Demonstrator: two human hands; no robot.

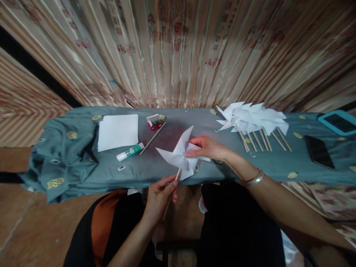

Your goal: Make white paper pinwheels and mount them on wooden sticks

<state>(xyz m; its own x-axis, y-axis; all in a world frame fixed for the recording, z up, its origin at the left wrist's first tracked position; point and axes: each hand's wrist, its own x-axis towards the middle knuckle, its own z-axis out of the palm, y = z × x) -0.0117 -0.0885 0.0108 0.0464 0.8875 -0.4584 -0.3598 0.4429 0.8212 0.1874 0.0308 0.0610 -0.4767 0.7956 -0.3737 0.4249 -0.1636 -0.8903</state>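
Observation:
A white paper pinwheel (182,150) on a thin wooden stick is held up over the front of the cloth-covered table. My left hand (161,194) is closed around the stick (178,174) just below the paper blades. With thumb and fingers, my right hand (207,147) pinches the pinwheel near its centre; its fingertips cover the middle, so I cannot see what fastens it. To the left lie a loose wooden stick (152,138), a small red box of pins (155,122), a green and white glue stick (129,151) and a stack of white paper (118,131).
Several white pinwheels (256,116) lie overlapping at the back right, their sticks pointing toward me. Farther right are a dark phone (319,151) and a blue-framed tablet (338,122). Grey-green cloth (66,148) is bunched at the table's left end. A pleated curtain (172,55) hangs behind.

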